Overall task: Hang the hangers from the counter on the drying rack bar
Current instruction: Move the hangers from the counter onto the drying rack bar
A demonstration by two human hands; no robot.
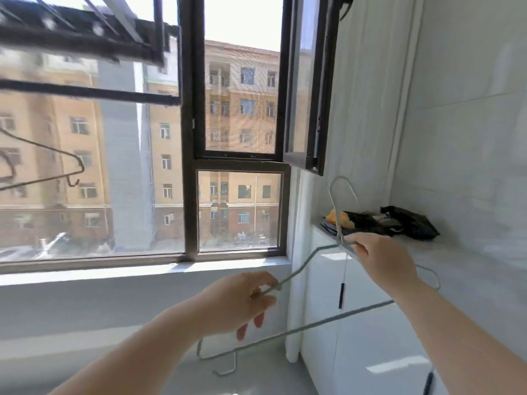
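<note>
A thin grey metal hanger (302, 269) is held in the air in front of the window, hook up. My right hand (379, 260) grips it at the neck just below the hook. My left hand (242, 300) pinches its left sloping arm. The dark drying rack bar (85, 92) runs across the upper left, under the rack frame (79, 29). Another wire hanger (57, 166) hangs at the far left, partly cut off by the frame edge. The white counter (470, 269) lies at the right, behind my right hand.
A black bag (410, 220) with something orange (339, 218) lies at the counter's far end by the wall. An open dark window sash (308, 81) sticks inward above it. White cabinet fronts (356, 337) and a pale windowsill (142, 272) lie below.
</note>
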